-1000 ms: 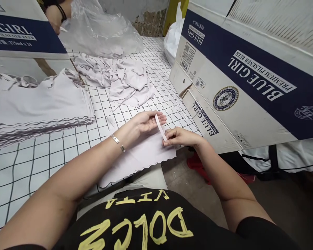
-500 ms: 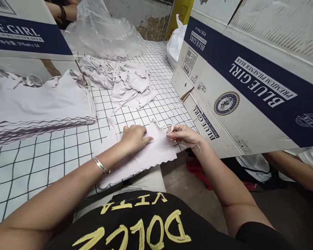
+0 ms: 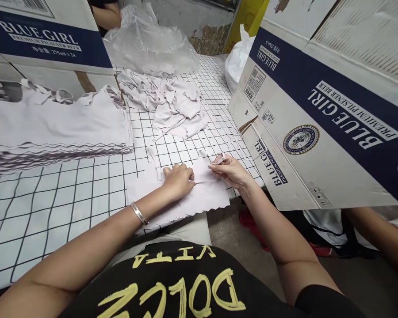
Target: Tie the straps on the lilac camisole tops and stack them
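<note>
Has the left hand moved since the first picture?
Yes: against the carton on the right, the left hand has shifted leftward and toward the black shirt.

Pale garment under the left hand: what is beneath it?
The garment lies on the checked tablecloth, visible beyond its far edge. The left hand rests on top. Anything directly underneath is covered and unseen.

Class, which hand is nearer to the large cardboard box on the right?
Right: the right hand, pinching a strap, is left of the box; the left hand, on the pale garment, lies farther left.
</note>
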Demonstrator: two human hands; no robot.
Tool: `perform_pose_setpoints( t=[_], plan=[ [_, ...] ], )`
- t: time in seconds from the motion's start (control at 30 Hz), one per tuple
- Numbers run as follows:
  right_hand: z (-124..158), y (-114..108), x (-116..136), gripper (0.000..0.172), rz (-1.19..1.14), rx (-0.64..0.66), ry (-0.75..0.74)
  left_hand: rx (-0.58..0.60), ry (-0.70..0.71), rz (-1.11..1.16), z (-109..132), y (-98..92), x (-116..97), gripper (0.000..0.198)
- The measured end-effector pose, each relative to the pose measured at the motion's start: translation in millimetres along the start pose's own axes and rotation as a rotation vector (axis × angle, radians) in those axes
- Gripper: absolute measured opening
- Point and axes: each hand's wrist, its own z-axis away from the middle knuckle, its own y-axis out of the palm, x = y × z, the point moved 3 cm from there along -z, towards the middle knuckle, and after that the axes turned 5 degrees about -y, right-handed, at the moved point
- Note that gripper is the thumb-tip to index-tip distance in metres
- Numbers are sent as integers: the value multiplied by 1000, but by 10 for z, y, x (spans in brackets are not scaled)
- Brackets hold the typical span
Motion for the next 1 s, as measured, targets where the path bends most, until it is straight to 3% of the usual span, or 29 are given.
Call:
perform_pose_setpoints(
  t=[0.1, 0.23, 0.43, 0.73, 1.0],
  plan=[
    [-4, 62, -28, 39, -21, 28, -63, 10, 1, 63, -6, 21, 15, 6],
    [-11, 148, -87, 41, 39, 82, -122, -18, -87, 191, -11, 3, 34, 22],
    [-18, 221, -164, 40, 86, 94, -179, -46, -108, 284, 2, -37, -9, 16],
    [-26, 312, -266, 40, 94, 105, -197, -68, -78, 111, 15, -11, -47, 16],
    [-10, 323, -277, 38, 41, 135, -173, -55, -86, 91, 9, -11, -41, 13]
  ],
)
